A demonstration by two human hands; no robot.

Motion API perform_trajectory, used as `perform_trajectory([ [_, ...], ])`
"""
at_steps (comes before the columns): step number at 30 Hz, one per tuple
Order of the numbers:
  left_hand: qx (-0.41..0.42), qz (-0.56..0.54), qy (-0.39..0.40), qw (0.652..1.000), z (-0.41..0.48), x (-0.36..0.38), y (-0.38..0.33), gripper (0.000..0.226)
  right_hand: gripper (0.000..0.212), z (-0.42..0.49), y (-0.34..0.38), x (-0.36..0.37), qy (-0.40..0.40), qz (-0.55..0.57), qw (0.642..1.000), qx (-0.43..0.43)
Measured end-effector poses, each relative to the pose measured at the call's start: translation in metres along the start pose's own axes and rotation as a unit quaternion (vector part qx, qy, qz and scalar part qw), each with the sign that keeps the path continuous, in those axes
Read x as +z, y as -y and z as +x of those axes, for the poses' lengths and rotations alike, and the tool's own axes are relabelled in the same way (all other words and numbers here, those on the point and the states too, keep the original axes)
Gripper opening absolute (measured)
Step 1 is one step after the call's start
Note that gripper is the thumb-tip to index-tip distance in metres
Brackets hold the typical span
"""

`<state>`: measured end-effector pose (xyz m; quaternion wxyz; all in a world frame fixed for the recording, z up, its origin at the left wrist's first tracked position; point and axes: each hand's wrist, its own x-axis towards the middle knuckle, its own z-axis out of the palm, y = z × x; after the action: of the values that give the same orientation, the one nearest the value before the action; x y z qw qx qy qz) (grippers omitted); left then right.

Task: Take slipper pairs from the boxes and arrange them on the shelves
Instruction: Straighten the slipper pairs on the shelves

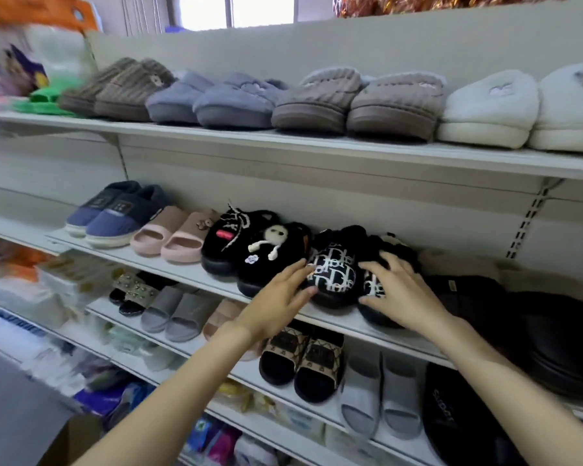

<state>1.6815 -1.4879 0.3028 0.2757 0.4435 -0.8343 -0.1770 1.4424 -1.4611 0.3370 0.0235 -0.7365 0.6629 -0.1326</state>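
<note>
On the middle shelf (182,269), the left hand (283,292), fingers straight, touched the left monogram slipper (334,270); the right hand (401,294) gripped the right monogram slipper (377,316), fingers spread over it

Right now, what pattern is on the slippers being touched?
The slippers are black with white monogram lettering; head view shows it.

Both my forearms (189,375) are bare from the bottom of the frame to the wrists. My left hand (280,294), near centre, has long pale nails (304,262); my right hand (401,297) is bare too.
</note>
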Motion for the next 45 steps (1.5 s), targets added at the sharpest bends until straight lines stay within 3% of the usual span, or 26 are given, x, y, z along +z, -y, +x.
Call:
perform_trajectory([
  [2,0.001,-0.02,-0.055,0.998,-0.004,-0.028,0.036,0.049,0.068,0.009,0.046,-0.003,-0.033,0.022,0.998,-0.045],
  [5,-0.016,0.038,-0.077,0.996,-0.002,-0.069,0.102,0.053,0.072,0.028,0.111,0.019,-0.006,0.114,0.992,-0.061],
  [8,-0.002,0.077,-0.022,0.997,0.014,-0.097,0.16,0.07,0.078,0.055,0.155,0.05,0.018,0.137,0.99,-0.024],
  [13,0.024,0.073,0.075,0.994,0.03,-0.107,0.218,0.058,0.084,0.083,0.181,0.08,0.053,0.08,0.993,0.066],
  [17,0.066,0.052,0.067,0.994,0.029,-0.103,0.227,0.094,0.082,0.088,0.183,0.084,0.034,0.074,0.992,0.1],
  [23,0.083,0.018,0.068,0.994,0.024,-0.101,0.237,0.059,0.084,0.105,0.173,0.092,0.03,0.072,0.989,0.125],
  [32,0.074,0.034,0.109,0.991,0.02,-0.112,0.235,0.059,0.084,0.125,0.169,0.096,0.039,0.065,0.985,0.152],
  [40,0.053,0.032,0.146,0.987,0.014,-0.123,0.229,0.062,0.08,0.102,0.183,0.107,0.038,-0.005,0.982,0.186],
  [45,0.078,0.037,0.119,0.989,-0.019,-0.135,0.242,0.06,0.075,0.081,0.205,0.1,0.032,-0.03,0.985,0.168],
])
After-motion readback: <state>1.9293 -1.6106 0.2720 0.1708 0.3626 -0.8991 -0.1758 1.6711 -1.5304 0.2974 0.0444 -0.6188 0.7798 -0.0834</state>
